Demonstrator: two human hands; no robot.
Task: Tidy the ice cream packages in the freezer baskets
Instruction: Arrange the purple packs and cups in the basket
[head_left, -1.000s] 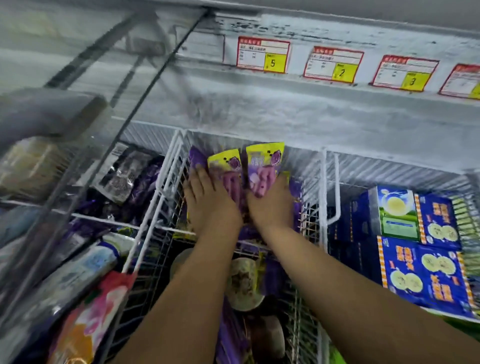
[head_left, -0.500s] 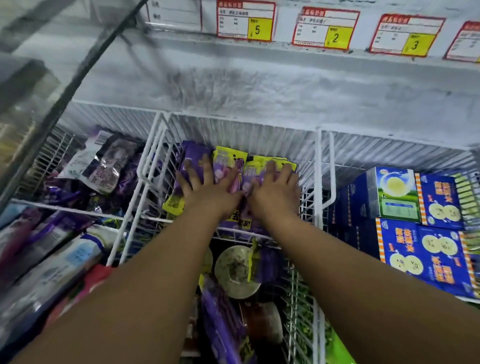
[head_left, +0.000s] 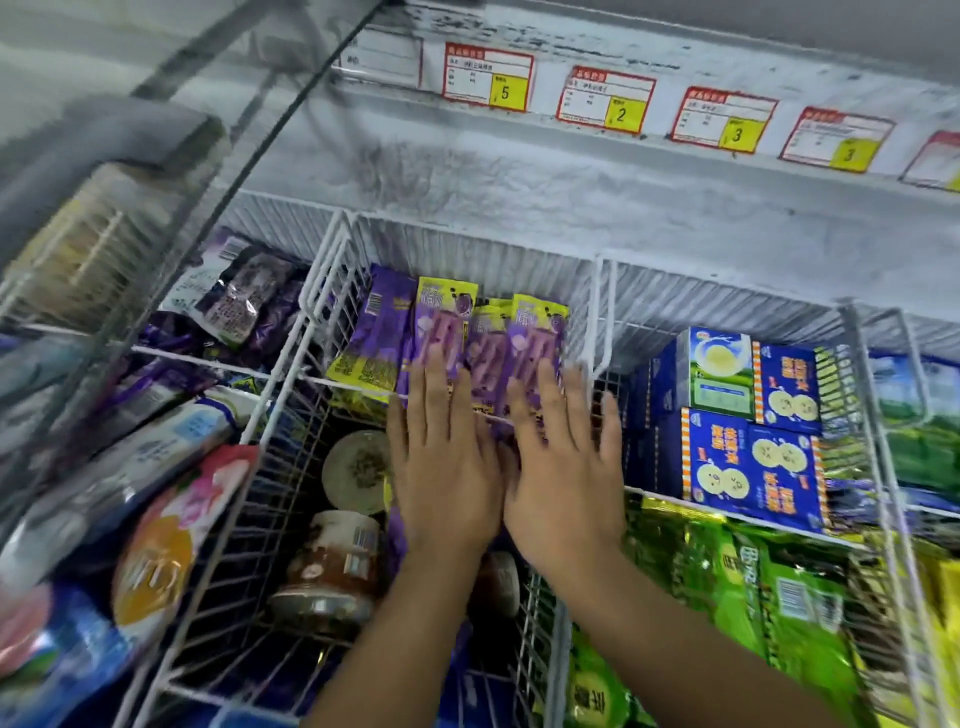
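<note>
Head view: a row of flat purple-and-yellow plastic ice cream packages (head_left: 467, 343) stands on edge at the far end of a white wire freezer basket (head_left: 597, 312), leaning back towards its rear wall. Their lower ends lie under the fingertips of both hands. The row looks propped this way so the printed faces show and the packs sit in line; the flat hands seem to be there to square it up and stop it sliding forward.

The left hand (head_left: 447, 467) and right hand (head_left: 561, 467) lie palm down, side by side, their inner edges touching. All fingers are straight; those of the right hand are spread wider, the outermost reaching near the basket's right wall. Neither hand grasps anything: both are released and only press on the wrappers. The forearms come in from below, converging at the wrists.

Below the left palm sit a round pale tub (head_left: 358, 470) and a brown-labelled cup (head_left: 332, 566), loose in the nearer part of the same basket. Right of the right hand, past the wire wall, blue cardboard boxes (head_left: 753, 457) are stacked.
</note>
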